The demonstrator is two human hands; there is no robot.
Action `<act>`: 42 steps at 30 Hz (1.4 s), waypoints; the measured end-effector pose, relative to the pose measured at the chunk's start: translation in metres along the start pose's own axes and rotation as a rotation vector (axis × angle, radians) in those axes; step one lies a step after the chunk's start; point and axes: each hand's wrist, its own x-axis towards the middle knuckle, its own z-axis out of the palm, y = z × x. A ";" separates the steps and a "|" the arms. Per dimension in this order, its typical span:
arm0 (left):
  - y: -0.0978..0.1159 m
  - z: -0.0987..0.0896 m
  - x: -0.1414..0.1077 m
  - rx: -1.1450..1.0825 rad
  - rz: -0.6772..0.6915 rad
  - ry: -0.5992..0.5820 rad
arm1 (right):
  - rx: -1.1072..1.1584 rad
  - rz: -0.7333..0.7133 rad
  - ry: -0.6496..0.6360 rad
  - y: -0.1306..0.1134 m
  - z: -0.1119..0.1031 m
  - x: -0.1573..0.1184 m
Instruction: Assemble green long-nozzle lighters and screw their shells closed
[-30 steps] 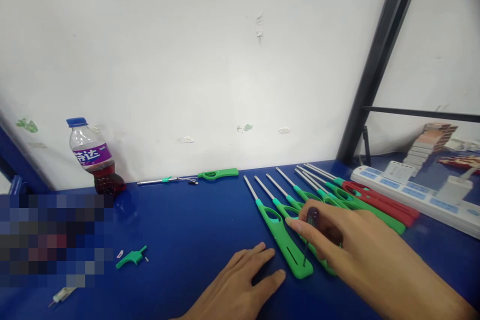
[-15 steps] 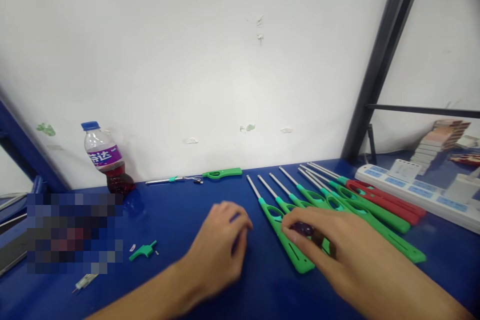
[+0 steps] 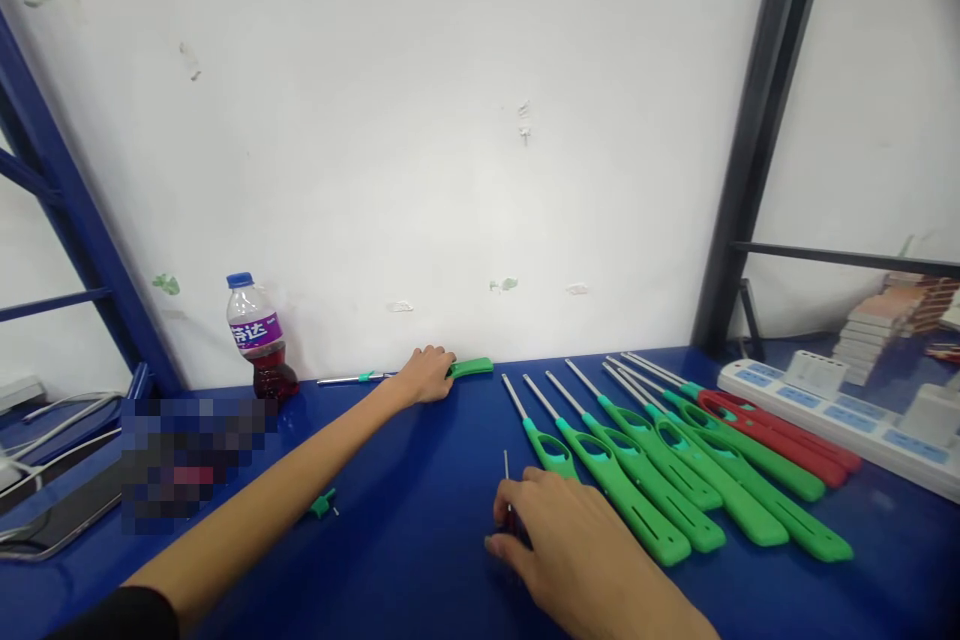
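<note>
Green lighter handle (image 3: 475, 367) is lying well right of the soda bottle (image 3: 262, 340), along the wall. Left hand (image 3: 429, 375) is over its near end, fingers curled a bit; can't tell if they've actually got a grip or are just touching. Right hand (image 3: 562, 535) is well to the right of the bottle and closer to the wearer, curled around a screwdriver (image 3: 512, 520), shaft sticking out toward the wall.

My worry: the metal tube (image 3: 341, 381), just right of the bottle, could get shoved if those left fingers drag sideways. A low forearm might also sweep the green trigger piece (image 3: 322, 504), in front of the bottle. And a careless right wrist could skew the lighters (image 3: 630, 500), far right of the bottle.
</note>
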 end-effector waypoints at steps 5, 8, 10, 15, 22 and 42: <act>0.003 -0.016 -0.021 -0.009 -0.028 -0.107 | -0.030 0.072 0.053 0.015 0.000 0.001; 0.009 -0.029 -0.047 -0.023 -0.007 -0.237 | -0.038 0.109 0.072 0.025 -0.003 0.000; 0.014 -0.038 -0.067 -0.035 0.027 -0.335 | -0.034 0.118 0.079 0.030 -0.006 0.000; 0.028 -0.061 -0.096 -0.074 0.123 -0.507 | -0.025 0.118 0.116 0.038 -0.011 0.000; 0.032 -0.085 -0.094 -0.149 0.186 -0.606 | -0.005 0.032 0.202 0.029 -0.011 0.003; -0.055 -0.034 -0.038 -0.294 0.004 -0.454 | 0.100 -0.198 0.097 0.008 0.007 0.019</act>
